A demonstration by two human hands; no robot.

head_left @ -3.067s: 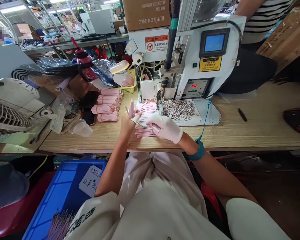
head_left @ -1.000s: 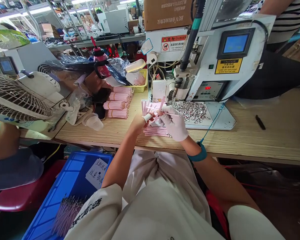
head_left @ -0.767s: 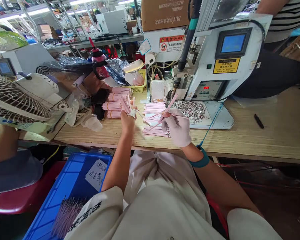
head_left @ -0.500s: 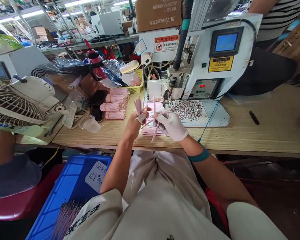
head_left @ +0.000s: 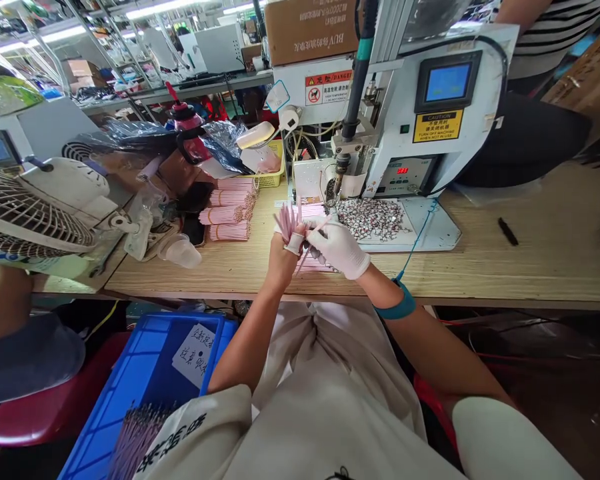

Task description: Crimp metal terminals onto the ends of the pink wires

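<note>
My left hand (head_left: 281, 259), with a white cover on one finger, is closed around a fanned bunch of thin pink wires (head_left: 286, 219) pointing up and away. Right beside it, my right hand (head_left: 344, 251) in a white glove pinches one or more pink wires, whose ends stick out past the fingers. The two hands meet at the fingertips, which are partly hidden. Beneath them more pink wires (head_left: 316, 265) lie at the foot of the machine (head_left: 405, 150). A heap of small white and reddish metallic parts (head_left: 373, 220) sits right of the gloved hand.
Tied pink wire bundles (head_left: 227, 215) are stacked at the left, near a plastic cup (head_left: 181, 251) and a fan (head_left: 45, 207). A blue cord (head_left: 416, 243) runs from my right armband to the machine. Below left stands a blue crate (head_left: 145, 373). A co-worker's arm (head_left: 5, 300) shows at far left.
My left hand has moved right, up against the gloved hand, with the bunch of pink wires. The wires that stuck out crosswise from my right hand are now drawn in between both hands.
</note>
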